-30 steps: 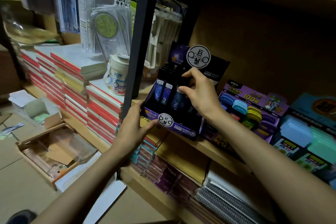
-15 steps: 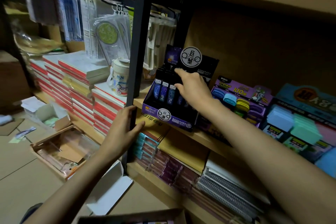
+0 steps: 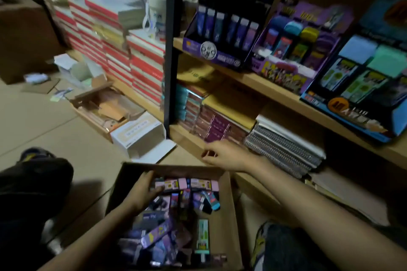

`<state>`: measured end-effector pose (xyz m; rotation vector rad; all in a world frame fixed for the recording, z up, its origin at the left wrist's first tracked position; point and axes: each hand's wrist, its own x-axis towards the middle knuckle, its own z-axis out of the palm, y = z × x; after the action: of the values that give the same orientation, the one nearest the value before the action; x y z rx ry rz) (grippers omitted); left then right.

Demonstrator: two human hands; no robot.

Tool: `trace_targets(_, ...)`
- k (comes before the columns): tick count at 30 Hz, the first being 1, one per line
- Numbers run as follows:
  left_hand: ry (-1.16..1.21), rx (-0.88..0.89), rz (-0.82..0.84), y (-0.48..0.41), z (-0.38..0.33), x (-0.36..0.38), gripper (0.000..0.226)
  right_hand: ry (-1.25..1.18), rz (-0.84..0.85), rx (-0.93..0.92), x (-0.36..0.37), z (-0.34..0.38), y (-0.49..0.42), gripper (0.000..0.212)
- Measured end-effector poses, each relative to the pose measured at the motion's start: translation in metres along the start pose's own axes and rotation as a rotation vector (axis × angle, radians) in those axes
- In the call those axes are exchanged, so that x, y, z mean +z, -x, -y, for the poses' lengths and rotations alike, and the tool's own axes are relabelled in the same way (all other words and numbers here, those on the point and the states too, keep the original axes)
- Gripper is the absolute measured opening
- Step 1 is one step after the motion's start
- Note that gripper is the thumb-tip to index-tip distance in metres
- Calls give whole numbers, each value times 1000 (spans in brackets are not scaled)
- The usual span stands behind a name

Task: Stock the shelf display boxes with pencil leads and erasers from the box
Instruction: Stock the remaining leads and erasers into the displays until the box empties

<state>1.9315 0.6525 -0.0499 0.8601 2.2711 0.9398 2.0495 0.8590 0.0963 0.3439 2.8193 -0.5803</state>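
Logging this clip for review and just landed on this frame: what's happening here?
A person works at a stationery shelf over an open cardboard box of small packs on the floor. The left hand reaches in among the packs; blur hides whether it has a grip on one. The right hand hovers empty, fingers loosely curled, above the box's far rim. On the shelf, the pencil lead display box holds a row of tubes.

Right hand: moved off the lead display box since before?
Yes: right hand came down from the lead display box to the far rim of the cardboard box.
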Motion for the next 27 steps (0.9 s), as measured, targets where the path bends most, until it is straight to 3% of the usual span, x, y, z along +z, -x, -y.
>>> trace_targets(7, 50, -363, 38, 35, 80, 63, 44, -327, 251, 332, 173, -48, -11, 18)
trace_targets(11, -136, -565, 99, 42, 102, 81, 78, -461, 282, 498, 245, -53, -7, 8)
trace_targets(16, -92, -828, 132, 49, 107, 107, 105, -519, 197, 632, 291, -36, -8, 39)
trace_targets(18, -84, -845, 119, 50, 103, 116, 108, -505, 132, 646, 300, -25, -10, 46)
trace_targets(20, -105, -832, 130, 50, 102, 123, 110, -688, 96, 686, 306, -14, -12, 53)
trace_targets(27, -79, -566, 236, 45, 90, 148, 104, -1034, -108, 862, 310, -10, -10, 35)
